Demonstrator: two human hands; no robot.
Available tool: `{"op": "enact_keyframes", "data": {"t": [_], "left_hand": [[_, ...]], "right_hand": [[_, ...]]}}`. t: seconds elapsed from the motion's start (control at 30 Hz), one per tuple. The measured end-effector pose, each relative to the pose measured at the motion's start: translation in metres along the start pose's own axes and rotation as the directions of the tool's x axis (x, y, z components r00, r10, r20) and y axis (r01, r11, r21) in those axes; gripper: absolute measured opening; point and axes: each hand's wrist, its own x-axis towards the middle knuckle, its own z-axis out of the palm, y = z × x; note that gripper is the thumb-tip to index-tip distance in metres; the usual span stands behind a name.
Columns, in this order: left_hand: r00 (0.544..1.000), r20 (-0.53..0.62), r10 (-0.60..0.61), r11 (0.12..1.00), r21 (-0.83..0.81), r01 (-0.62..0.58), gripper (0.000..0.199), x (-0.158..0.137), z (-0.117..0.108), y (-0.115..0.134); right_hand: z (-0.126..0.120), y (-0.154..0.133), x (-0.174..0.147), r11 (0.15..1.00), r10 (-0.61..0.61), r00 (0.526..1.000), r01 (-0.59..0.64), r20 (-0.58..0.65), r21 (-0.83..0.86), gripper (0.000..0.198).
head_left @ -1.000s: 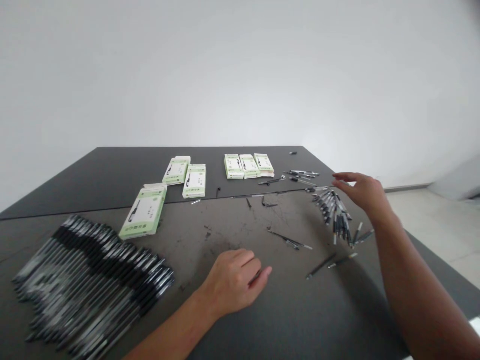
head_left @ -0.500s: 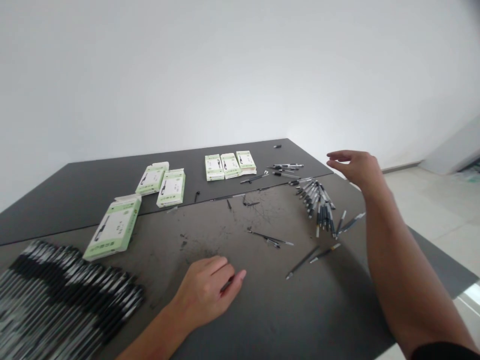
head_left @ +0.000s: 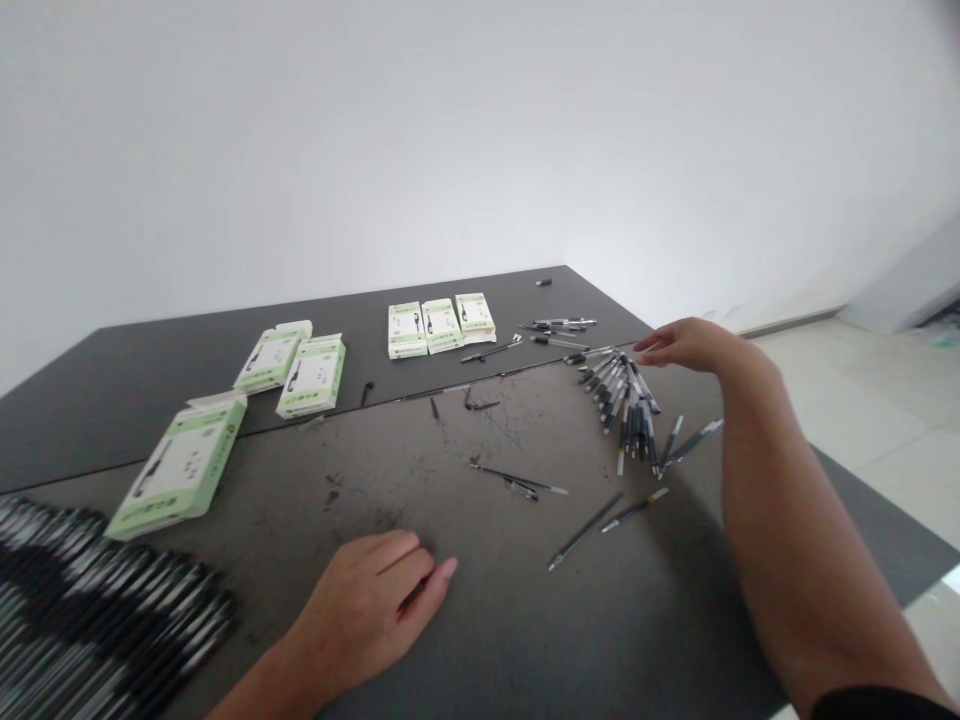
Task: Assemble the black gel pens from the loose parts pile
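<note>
My left hand [head_left: 373,594] rests on the dark table [head_left: 487,620], its fingers curled in and the thumb alongside. Whatever lies inside that curl, if anything, is hidden. At the far right, my right hand [head_left: 684,345] is open, fingers stretched to the left and nothing seen in them. Its fingertips are beside the top end of a fanned pile of black and clear pens [head_left: 626,400]; I cannot tell if they touch. Closer to me lie a dark pen [head_left: 585,532] and a pen refill with an amber end [head_left: 634,510].
Rows of black-capped pens [head_left: 97,600] fill the lower left, blurred. A larger-looking green-and-white box [head_left: 180,465] lies beside them, with more such boxes [head_left: 311,378] behind. Three boxes [head_left: 442,325] lie side by side farther back. Pen parts [head_left: 517,480] and dark smudges dot the middle.
My right hand has lowered and come left, to the edge of the pen pile. The whole view has shifted slightly, so boxes and pens appear farther left. My left hand stays curled on the table.
</note>
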Motion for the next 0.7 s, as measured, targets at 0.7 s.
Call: {"op": "enact_keyframes", "data": {"t": [0.7], "left_hand": [[0.999, 0.044, -0.003, 1.000, 0.019, 0.003, 0.042, 0.000, 0.000, -0.001]], "right_hand": [[0.034, 0.005, 0.020, 0.993, 0.114, 0.992, -0.113, 0.054, -0.022, 0.017]]}}
